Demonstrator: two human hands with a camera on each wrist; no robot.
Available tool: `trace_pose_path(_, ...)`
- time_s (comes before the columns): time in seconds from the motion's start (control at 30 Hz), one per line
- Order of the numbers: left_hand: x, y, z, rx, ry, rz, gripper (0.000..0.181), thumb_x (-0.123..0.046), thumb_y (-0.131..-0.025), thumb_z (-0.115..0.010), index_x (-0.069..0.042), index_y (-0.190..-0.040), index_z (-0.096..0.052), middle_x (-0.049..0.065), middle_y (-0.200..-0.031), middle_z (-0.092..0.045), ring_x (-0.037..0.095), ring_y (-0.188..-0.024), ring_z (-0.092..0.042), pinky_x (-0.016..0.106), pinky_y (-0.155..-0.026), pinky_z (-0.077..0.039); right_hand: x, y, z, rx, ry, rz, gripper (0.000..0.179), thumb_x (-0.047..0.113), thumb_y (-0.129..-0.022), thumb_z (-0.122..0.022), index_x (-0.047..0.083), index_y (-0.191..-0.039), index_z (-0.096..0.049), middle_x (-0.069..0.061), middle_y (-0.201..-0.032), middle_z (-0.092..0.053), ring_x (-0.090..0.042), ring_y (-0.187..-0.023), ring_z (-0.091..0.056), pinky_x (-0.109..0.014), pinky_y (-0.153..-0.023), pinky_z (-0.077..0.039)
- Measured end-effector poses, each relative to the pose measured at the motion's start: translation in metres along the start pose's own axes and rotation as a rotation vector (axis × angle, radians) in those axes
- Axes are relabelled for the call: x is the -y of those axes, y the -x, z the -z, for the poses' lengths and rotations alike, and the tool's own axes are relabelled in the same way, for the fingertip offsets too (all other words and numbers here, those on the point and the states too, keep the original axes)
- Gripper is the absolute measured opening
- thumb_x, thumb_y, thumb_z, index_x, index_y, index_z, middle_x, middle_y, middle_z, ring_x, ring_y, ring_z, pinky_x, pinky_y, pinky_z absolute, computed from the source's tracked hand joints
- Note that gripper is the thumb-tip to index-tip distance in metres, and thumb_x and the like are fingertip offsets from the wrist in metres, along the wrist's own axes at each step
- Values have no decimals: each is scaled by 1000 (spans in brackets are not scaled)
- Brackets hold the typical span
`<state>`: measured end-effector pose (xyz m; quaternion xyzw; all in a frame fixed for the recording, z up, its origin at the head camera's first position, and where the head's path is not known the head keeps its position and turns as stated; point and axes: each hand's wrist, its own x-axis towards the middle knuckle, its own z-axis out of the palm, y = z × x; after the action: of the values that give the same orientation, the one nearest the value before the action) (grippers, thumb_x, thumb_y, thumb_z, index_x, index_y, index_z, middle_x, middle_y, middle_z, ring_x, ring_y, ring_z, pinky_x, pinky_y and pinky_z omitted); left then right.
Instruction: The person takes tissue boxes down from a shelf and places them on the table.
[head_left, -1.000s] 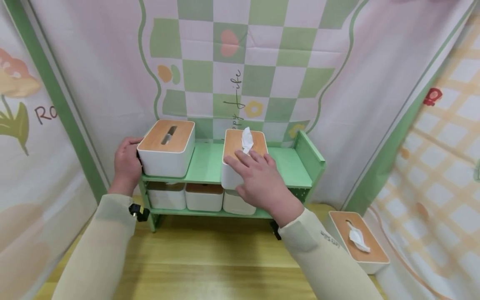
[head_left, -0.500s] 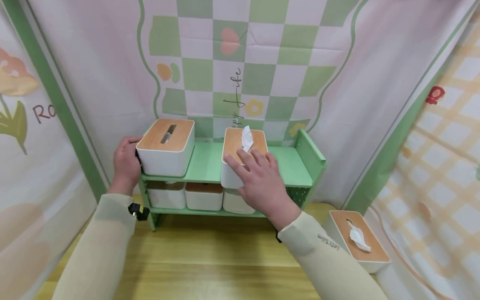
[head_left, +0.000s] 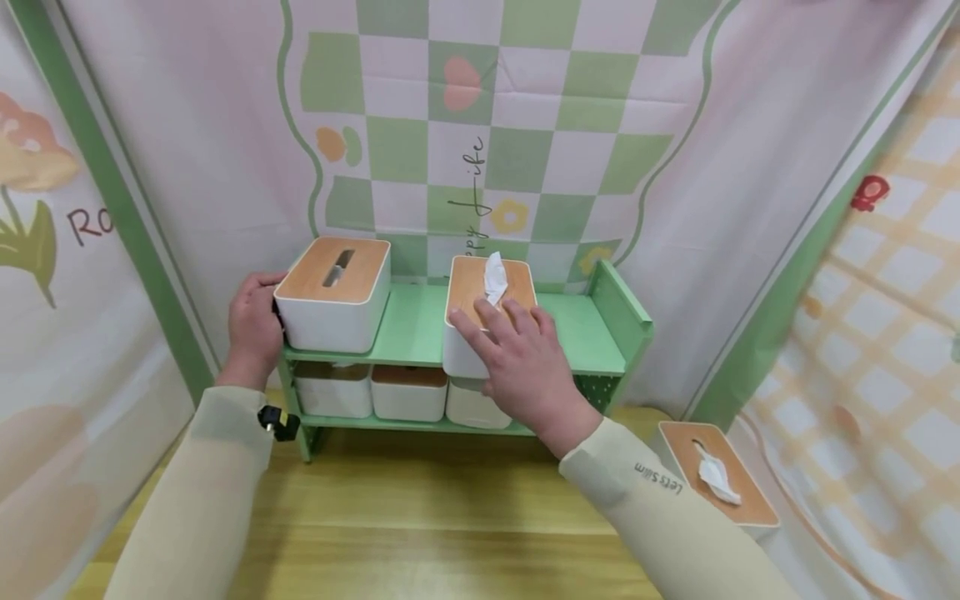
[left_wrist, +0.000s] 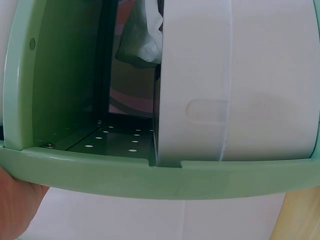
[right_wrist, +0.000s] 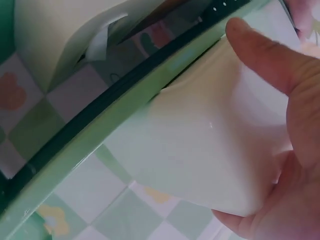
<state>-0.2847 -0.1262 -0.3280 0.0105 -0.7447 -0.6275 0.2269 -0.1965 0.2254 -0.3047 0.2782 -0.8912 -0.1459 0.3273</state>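
A white tissue box with a wooden lid (head_left: 467, 292) and a tissue poking up sits mid-shelf on the green two-tier shelf (head_left: 416, 325), jutting past its front edge. My right hand (head_left: 528, 367) grips the near end: fingers lie on the lid, while the thumb (right_wrist: 265, 55) runs along the white wall in the right wrist view. At the shelf's left end, my left hand (head_left: 253, 329) holds its side, next to a second tissue box (head_left: 333, 321). Most of those fingers are hidden; the left wrist view shows skin (left_wrist: 15, 205) against a green edge (left_wrist: 100, 172).
Several white boxes, one being a wooden-lidded box (head_left: 408, 393), fill the lower tier. Another tissue box (head_left: 723, 475) stands apart at the lower right. A raised side panel (head_left: 618, 317) bounds the shelf's right end. A checked curtain (head_left: 517, 158) hangs behind.
The right hand's fingers have spread slightly and its wrist has shifted a little. The boxes and left hand look the same.
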Motion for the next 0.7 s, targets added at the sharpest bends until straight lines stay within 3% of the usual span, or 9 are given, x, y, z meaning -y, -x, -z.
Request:
trace_pose_path(0.23,0,-1,-1,-2,-11,1,45,-23,-102,-24,-9,-128,-58,10,-141,-54,28,-131,-47,44,-106,-38,-2,0,-1,-13,33,24,96,31,-72,-85,25,-154,-35,-8,-146,-40,-37,-120,-42,-53,-87,-40)
trace_pose_path(0.63,0,0,1,9,-28,-4,49,-26,-103,-22,-8,-131,-58,12,-140,-54,29,-129,-49,43,-102,-41,0,6,1,-78,-35,17,87,19,-70,-76,23,-149,-41,-7,-143,-45,-38,-119,-44,-55,-87,-39)
trace_pose_path(0.7,0,1,2,7,-30,1,49,-26,-103,-22,-8,-131,-58,12,-140,-54,29,-129,-49,43,-102,-41,0,8,4,-75,-68,16,87,23,-72,-77,21,-150,-38,-9,-146,-42,-39,-125,-41,-56,-90,-37)
